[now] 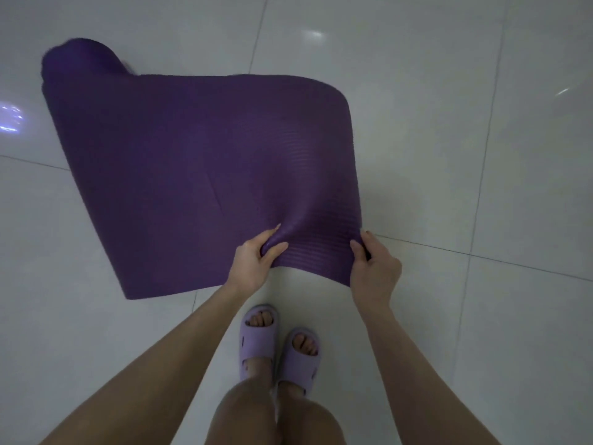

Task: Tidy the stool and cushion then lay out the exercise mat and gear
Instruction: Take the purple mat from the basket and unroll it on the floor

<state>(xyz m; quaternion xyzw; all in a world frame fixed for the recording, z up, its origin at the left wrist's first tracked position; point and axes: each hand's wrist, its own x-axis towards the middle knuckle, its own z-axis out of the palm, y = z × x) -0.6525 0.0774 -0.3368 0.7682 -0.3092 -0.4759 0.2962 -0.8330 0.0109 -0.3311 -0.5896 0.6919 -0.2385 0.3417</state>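
Observation:
A purple ribbed exercise mat (179, 175) lies partly unrolled on the white tiled floor, its far end still curled in a roll at the upper left. My left hand (255, 260) pinches the mat's near edge toward its middle, bunching the foam. At the near right corner, my right hand (375, 268) grips the same edge. That near edge is lifted off the floor between both hands. No stool, cushion or other gear is in view.
Glossy white floor tiles (449, 139) surround the mat on all sides. My feet in lilac slippers (279, 348) stand just behind the mat's near edge.

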